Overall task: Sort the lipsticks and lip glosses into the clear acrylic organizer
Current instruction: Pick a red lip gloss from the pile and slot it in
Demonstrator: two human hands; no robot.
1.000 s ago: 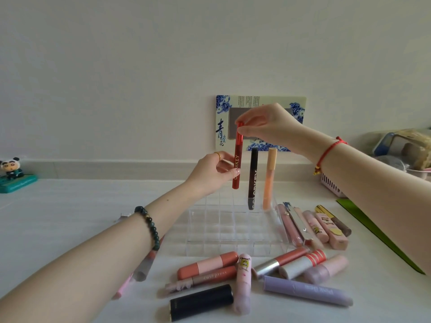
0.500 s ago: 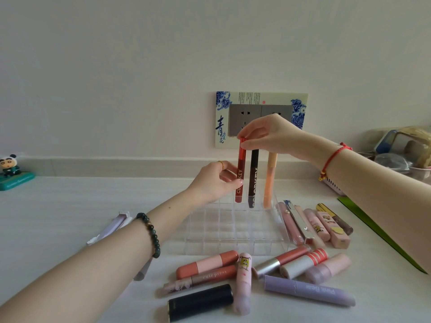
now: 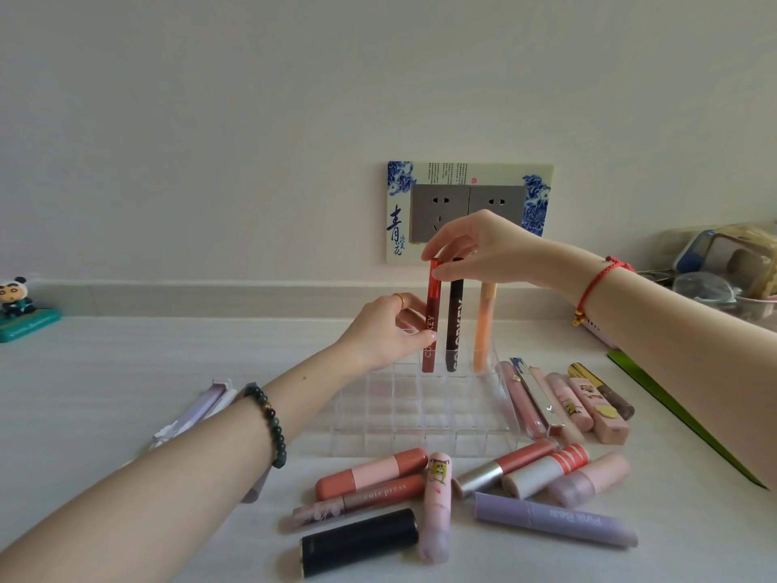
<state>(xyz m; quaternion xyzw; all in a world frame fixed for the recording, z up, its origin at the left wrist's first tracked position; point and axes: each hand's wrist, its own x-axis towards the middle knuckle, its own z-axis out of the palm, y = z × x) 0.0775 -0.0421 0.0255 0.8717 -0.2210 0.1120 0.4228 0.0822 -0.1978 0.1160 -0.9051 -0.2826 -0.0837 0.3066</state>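
Observation:
A clear acrylic organizer (image 3: 420,418) with a grid of cells sits mid-table. In its back row stand a red lip gloss (image 3: 432,326), a dark brown one (image 3: 455,326) and a peach one (image 3: 483,330). My right hand (image 3: 483,250) pinches the red gloss's cap from above. My left hand (image 3: 389,330) holds its lower body with the fingertips. The tube's bottom sits in a back-row cell. Several loose lipsticks lie in front, among them a black one (image 3: 357,540) and a lilac one (image 3: 555,519). More lie to the organizer's right (image 3: 567,401).
A socket plate with blue-and-white trim (image 3: 471,204) is on the wall behind. A panda figurine (image 3: 19,305) stands far left. Pale tubes (image 3: 197,410) lie left of my forearm. A green sheet edge (image 3: 681,418) and cluttered containers (image 3: 723,267) are at right.
The red lip gloss has come down from above the organizer into a back-row cell beside the brown one, with both hands following it down.

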